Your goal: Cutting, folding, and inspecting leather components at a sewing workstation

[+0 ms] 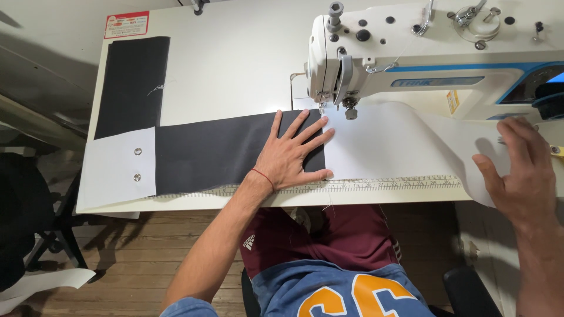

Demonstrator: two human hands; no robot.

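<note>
- The left hand [292,154] lies flat with its fingers spread wide apart, palm down on the dark grey fabric strip [223,151], right at the seam where that strip meets the white fabric [388,144]; it grips nothing, only presses.
- The right hand [520,170] rests open, fingers loosely apart, on the far right part of the white fabric, where the cloth bends over the table's front edge.
- The joined strip runs left to right across the table, passing just under the head of the white sewing machine [435,53]; its needle area [336,108] stands just beyond the left fingertips.
- At the strip's left end sits a white panel [117,167] with two metal eyelets [137,164].
- A second dark fabric piece [132,85] lies behind that panel, touching it, with a loose thread on it.
- A measuring tape [388,184] runs along the front edge, partly covered by the left hand.
- A red and white label [127,24] sits at the back left corner.
- The cream table [235,58] stands over a wooden plank floor [135,258]; a black chair [470,290] shows lower right.
</note>
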